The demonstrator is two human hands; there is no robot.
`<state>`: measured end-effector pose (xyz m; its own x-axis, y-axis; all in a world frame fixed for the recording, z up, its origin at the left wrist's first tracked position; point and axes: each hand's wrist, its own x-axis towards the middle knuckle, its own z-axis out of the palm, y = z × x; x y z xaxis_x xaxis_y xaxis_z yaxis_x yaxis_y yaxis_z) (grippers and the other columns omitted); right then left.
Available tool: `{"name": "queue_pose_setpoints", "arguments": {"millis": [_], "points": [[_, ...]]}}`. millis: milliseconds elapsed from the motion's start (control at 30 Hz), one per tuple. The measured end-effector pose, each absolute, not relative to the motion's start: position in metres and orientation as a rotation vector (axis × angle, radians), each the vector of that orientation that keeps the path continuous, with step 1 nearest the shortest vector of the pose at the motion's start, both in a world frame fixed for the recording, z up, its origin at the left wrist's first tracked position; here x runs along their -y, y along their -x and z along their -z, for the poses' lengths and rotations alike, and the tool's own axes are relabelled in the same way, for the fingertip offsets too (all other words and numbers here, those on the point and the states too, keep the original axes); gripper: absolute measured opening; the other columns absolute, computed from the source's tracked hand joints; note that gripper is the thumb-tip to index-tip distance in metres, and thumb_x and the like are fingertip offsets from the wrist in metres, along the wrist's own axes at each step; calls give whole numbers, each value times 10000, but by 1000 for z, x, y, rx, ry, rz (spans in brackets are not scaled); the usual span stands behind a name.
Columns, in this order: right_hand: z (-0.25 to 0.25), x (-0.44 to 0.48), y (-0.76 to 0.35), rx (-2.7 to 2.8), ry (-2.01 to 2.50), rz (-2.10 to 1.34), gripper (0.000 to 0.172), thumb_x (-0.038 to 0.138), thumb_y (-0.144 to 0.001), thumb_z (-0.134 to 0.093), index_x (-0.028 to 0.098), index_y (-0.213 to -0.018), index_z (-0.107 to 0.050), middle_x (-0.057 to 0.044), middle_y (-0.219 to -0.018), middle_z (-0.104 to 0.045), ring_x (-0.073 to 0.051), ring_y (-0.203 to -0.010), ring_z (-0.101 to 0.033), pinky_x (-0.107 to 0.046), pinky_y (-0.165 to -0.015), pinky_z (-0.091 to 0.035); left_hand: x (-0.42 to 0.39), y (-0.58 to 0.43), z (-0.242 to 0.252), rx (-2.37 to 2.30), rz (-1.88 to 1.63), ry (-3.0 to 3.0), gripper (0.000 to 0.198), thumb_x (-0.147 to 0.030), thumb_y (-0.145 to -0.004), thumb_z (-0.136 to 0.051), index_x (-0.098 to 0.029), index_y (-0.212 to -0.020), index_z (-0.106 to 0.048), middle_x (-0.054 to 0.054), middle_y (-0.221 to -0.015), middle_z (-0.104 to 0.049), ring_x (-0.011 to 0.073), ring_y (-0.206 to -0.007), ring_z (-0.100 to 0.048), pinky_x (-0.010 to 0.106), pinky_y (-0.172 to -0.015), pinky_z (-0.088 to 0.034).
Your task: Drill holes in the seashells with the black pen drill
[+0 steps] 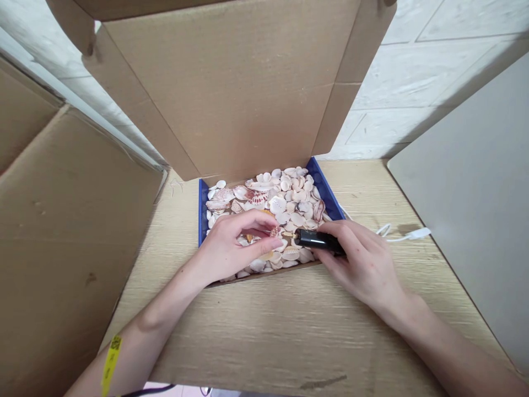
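A shallow blue-edged cardboard box [202, 212] lies on the wooden table, filled with several pale and pink-striped seashells [285, 199]. Its brown lid [231, 82] stands open behind it. My left hand [231, 248] rests over the near left part of the box, thumb and fingers pinched on a small striped shell [274, 232]. My right hand [363, 259] grips a black pen-like tool [316, 240] whose tip points left, right at that shell. A white cable [397, 234] trails off to the right behind my right hand.
A large brown cardboard panel [61, 231] leans along the left side. A grey board [475, 193] stands at the right. The light wooden table [289, 331] stretches toward me. White tiled wall [417, 71] rises behind. A yellow band [111, 355] circles my left forearm.
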<state>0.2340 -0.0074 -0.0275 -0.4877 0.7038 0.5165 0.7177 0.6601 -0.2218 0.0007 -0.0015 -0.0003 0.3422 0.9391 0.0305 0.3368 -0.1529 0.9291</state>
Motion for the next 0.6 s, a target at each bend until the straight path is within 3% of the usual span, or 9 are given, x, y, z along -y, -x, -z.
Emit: {"name": "queue_pose_setpoints", "arguments": {"millis": [200, 300, 433, 600], "points": [[27, 7, -237, 2312, 1112, 65, 292, 257, -850, -593, 190, -1121, -507, -35, -875, -665, -141, -713, -620, -250, -618, -475, 1, 1, 1, -1206, -872, -1689, 196, -296, -827, -625, -191, -988, -662, 38, -1008, -685, 133, -862, -641, 236, -768, -533], [24, 6, -238, 2304, 1099, 94, 351, 298, -839, -613, 176, -1154, -516, -21, -800, -639, -132, -671, -596, -249, -614, -468, -1, 1, 1, -1218, -898, -1656, 183, -294, -827, -624, -189, -971, -666, 39, -989, -688, 142, -862, -644, 248, -771, -536], [20, 6, -238, 2270, 1133, 91, 353, 361, -845, -595, 178, -1140, -533, -32, -787, -615, -148, -683, -584, -271, -621, -471, -3, 2, 1, -1269, -961, -1501, 189, -291, -806, -649, -173, -953, -664, 38, -957, -706, 149, -861, -656, 256, -777, -544], [20, 7, -235, 2282, 1140, 76, 339, 318, -871, -553, 160, -1170, -525, -57, -836, -615, -163, -739, -585, -286, -660, -485, -3, 0, -3, -1233, -955, -1425, 168, -245, -813, -642, -178, -964, -675, 32, -991, -722, 142, -899, -664, 227, -758, -544]]}}
